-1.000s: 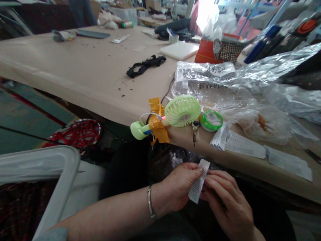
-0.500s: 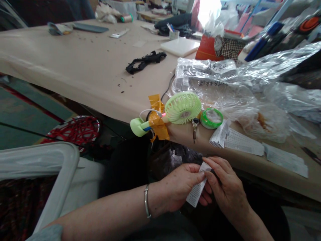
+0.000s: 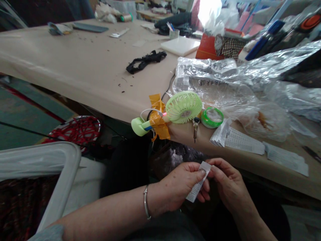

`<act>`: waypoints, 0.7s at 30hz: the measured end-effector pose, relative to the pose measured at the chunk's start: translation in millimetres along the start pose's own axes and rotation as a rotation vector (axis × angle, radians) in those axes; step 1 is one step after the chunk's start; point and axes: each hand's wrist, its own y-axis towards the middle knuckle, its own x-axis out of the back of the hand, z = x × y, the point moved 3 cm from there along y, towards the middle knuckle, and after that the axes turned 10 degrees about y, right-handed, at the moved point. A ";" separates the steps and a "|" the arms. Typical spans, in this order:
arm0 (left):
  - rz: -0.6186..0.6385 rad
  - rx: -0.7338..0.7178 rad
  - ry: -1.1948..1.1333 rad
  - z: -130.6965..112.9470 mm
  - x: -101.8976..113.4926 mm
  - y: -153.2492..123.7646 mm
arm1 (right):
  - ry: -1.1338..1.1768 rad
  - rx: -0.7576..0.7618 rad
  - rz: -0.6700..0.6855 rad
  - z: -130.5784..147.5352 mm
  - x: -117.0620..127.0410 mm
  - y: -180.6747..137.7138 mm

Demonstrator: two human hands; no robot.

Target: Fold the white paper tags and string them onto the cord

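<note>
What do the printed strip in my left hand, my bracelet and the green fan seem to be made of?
The white strip in your left hand: thin fabric or paper, matt, judging by its flat printed face; I can't tell which. The bracelet: probably polished metal, silvery with bright glints. The fan: likely moulded plastic, satin, from its smooth, evenly coloured light-green ribs.

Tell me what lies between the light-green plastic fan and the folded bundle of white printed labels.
In the head view, a slim metal-tipped tool and a round green tub lie between the light-green plastic fan and the folded bundle.
</note>
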 end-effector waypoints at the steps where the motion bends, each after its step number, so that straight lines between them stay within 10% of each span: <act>1: -0.010 -0.012 0.013 0.1 -0.2 -0.1 | 0.043 -0.025 -0.007 -1.7 -1.3 0.9; 21: -0.036 -0.030 0.074 -6.4 12.7 -2.9 | 0.076 -0.031 -0.023 -1.3 -25.8 8.9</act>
